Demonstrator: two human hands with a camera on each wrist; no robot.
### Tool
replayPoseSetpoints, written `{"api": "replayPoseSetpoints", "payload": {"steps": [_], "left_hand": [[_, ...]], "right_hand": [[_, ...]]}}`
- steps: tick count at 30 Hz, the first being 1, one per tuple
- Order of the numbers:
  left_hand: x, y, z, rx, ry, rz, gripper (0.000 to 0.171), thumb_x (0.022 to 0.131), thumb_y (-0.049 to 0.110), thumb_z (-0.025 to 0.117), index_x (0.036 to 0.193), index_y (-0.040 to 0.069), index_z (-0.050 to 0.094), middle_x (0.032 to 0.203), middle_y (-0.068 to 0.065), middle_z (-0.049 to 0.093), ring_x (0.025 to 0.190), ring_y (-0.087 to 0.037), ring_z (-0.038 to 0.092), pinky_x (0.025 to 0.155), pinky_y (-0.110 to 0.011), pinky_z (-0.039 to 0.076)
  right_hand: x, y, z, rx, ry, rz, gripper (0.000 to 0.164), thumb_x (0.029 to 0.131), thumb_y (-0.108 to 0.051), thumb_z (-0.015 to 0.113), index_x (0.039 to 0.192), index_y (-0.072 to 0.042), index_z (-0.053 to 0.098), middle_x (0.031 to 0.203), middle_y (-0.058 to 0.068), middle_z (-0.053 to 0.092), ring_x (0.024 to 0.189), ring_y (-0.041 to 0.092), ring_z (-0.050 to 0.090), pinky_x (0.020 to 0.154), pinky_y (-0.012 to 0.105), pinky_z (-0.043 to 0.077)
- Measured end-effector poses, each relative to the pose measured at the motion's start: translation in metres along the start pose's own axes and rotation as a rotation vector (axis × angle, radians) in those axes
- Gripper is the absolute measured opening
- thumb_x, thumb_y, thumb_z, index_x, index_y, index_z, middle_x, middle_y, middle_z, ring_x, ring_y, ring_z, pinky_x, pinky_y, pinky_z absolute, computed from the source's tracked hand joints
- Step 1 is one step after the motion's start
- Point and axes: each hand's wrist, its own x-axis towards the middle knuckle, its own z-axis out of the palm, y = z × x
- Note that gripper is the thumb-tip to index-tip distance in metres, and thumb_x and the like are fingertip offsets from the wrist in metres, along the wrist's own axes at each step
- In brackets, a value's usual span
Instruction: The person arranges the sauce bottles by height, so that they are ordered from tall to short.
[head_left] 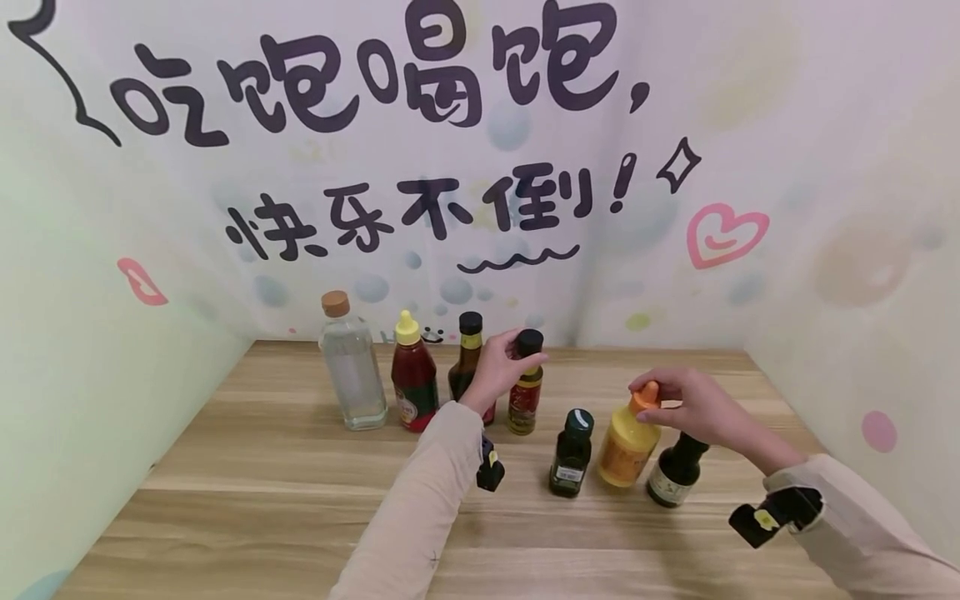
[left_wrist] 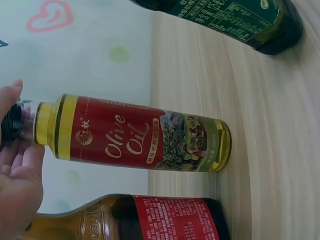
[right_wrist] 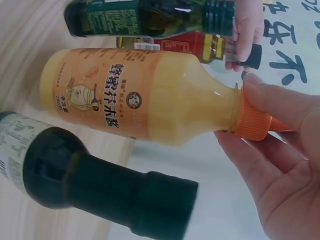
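My left hand (head_left: pixel 498 368) grips the olive oil bottle (head_left: pixel 523 407) at its neck and black cap. In the left wrist view, the olive oil bottle (left_wrist: pixel 125 132) shows a red label, and its base appears to rest on the table. The thumb and fingers of my right hand (head_left: pixel 693 406) pinch the orange cap of a yellow honey mustard bottle (head_left: pixel 625 450). That mustard bottle (right_wrist: pixel 135 95) looks upright. Just left of it is a dark green bottle (head_left: pixel 572 457). Below the right hand stands a dark long-necked bottle (head_left: pixel 673 479), its top partly hidden.
On the wooden table (head_left: pixel 247 500), to the left, stand a clear bottle (head_left: pixel 352 375), a red sauce bottle (head_left: pixel 414 383) with a yellow tip, and a brown bottle (head_left: pixel 467 362) partly behind the left hand. A printed backdrop (head_left: pixel 360 175) rises behind the table.
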Motion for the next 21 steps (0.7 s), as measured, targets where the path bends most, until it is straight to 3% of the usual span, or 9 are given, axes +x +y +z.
{"api": "replayPoseSetpoints", "payload": {"steps": [3,8,14,21], "left_hand": [[-0.003,0.002,0.000,0.006,0.009,0.003,0.036,0.081,0.011,0.064,0.113,-0.003,0.056,0.107,-0.016,0.060,0.093,-0.023,0.058,0.081,-0.030,0.046],[0.007,-0.018,0.003,-0.006,0.008,-0.009,0.039,0.079,0.017,0.067,0.114,0.003,0.058,0.108,-0.010,0.061,0.094,-0.019,0.058,0.082,-0.029,0.046],[0.007,-0.018,0.002,-0.020,0.010,-0.020,0.039,0.080,0.014,0.066,0.115,0.003,0.057,0.110,-0.012,0.060,0.097,-0.021,0.057,0.084,-0.031,0.045],[0.006,-0.017,0.004,-0.032,0.012,-0.010,0.036,0.080,0.010,0.066,0.114,0.001,0.057,0.109,-0.013,0.060,0.096,-0.022,0.057,0.084,-0.031,0.045]], "right_hand": [[0.003,0.000,-0.003,0.016,0.008,-0.004,0.028,0.072,-0.006,0.072,0.097,0.001,0.062,0.093,0.012,0.061,0.083,0.025,0.061,0.070,0.035,0.051],[0.011,-0.001,-0.012,0.021,0.010,0.030,0.030,0.074,-0.006,0.070,0.100,0.004,0.060,0.094,0.014,0.061,0.085,0.028,0.061,0.070,0.035,0.051],[0.028,-0.005,-0.021,0.016,0.039,0.043,0.030,0.073,-0.006,0.071,0.098,0.005,0.060,0.091,0.014,0.062,0.083,0.028,0.061,0.070,0.036,0.051],[0.047,-0.004,-0.023,-0.003,0.042,0.134,0.031,0.074,-0.009,0.071,0.100,0.003,0.059,0.095,0.016,0.062,0.088,0.030,0.060,0.074,0.040,0.049]]}}
